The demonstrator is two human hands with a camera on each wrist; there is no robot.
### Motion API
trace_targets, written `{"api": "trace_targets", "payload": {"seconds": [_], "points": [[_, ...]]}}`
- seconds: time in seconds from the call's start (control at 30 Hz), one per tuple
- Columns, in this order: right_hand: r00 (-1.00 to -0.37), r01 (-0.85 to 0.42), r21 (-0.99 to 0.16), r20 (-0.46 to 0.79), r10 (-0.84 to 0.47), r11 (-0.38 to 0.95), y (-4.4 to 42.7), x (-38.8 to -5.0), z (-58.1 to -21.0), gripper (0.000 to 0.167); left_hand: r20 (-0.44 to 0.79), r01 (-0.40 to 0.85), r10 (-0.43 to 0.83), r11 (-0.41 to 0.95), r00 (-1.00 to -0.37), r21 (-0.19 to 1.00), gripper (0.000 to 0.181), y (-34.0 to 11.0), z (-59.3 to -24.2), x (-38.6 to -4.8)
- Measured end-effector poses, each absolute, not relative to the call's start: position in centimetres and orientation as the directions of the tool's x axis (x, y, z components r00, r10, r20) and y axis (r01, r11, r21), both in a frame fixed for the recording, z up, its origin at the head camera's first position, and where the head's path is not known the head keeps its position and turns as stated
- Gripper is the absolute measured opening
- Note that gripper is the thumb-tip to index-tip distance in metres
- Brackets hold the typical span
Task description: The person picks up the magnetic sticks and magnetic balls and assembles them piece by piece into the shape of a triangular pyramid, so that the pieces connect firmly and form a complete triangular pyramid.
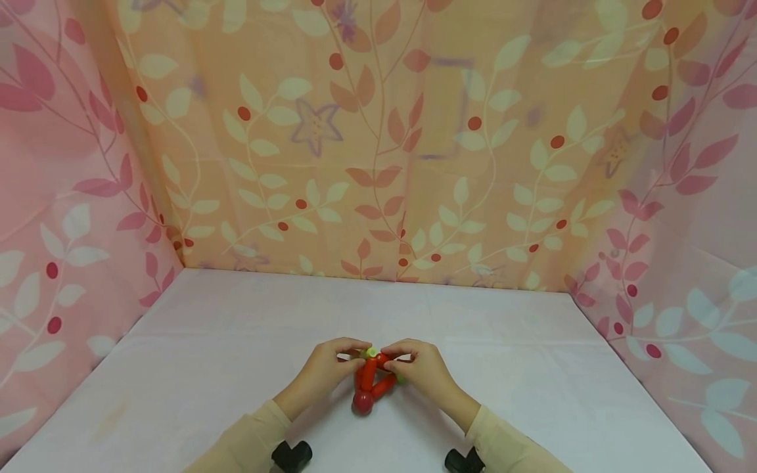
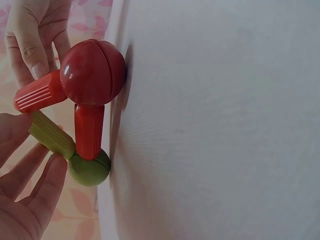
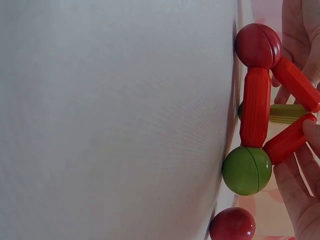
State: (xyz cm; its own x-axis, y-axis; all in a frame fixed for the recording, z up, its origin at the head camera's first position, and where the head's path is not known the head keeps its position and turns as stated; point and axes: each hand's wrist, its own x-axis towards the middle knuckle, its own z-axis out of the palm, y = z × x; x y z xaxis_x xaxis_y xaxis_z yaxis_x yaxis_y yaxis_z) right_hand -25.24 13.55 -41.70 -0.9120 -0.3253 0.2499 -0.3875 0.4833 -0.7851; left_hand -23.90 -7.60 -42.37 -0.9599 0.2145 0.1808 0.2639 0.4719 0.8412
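Observation:
In the head view, a small frame of red and green plastic rods and balls stands on the table between both hands. The left hand [image 1: 328, 364] pinches the upper end of a green rod [image 2: 52, 135], which rises from a green ball [image 2: 90, 169]. The right hand [image 1: 422, 368] pinches a red rod [image 3: 289, 142] that slants up from another green ball [image 3: 247, 171]. A red ball [image 1: 363, 403] forms the near corner, with a second red rod [image 3: 256, 107] running along the table to the green ball. A third red rod [image 3: 297, 84] leans up from it. The rods' upper ends come close together.
Another red ball [image 3: 232, 225] lies past the green one in the right wrist view. White cloth covers the table [image 1: 177, 368]. Patterned curtains [image 1: 378, 131] hang at the back and both sides. Black mounts [image 1: 291, 456] sit at the wrists.

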Motion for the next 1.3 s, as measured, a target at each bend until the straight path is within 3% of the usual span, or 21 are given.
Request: {"api": "trace_targets", "payload": {"seconds": [0.8,1.17,1.3], "points": [[-0.916,-0.372,-0.791,0.230,-0.328,0.486,13.7,-25.1,-41.4,0.022,0.128,0.171,0.125,0.461,-0.984,0.871,0.018,-7.3,-42.2,-24.2],[-0.977,-0.214,-0.873,0.201,-0.075,0.438,16.4,-26.1,-40.8,0.023,0.116,0.112,0.020,0.461,-0.993,0.880,0.024,-8.8,-41.9,-24.4],[-0.981,-0.187,-0.871,0.186,-0.046,0.454,17.4,-26.5,-41.1,0.025,0.081,0.078,0.012,0.438,-0.997,0.896,0.025,-9.1,-42.1,-24.9]]}}
